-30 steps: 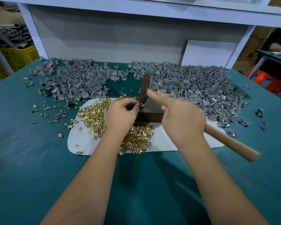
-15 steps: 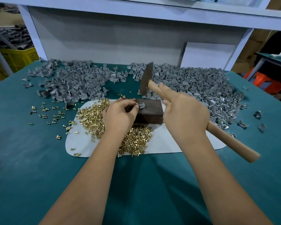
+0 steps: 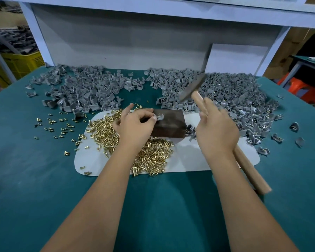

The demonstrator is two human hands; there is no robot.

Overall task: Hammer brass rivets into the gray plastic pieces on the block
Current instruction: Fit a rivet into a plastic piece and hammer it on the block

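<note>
Our left hand pinches a gray plastic piece on the block, our right hand grips the raised hammer; we must strike squarely.

Block on mat, frame centre. Rivets heaped on mat left of and below block. Plastic pieces piled behind, upper frame, on counter.

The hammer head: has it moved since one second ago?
Yes. The hammer head has swung up and rightward, off the dark block, and is now over the gray pieces.
</note>
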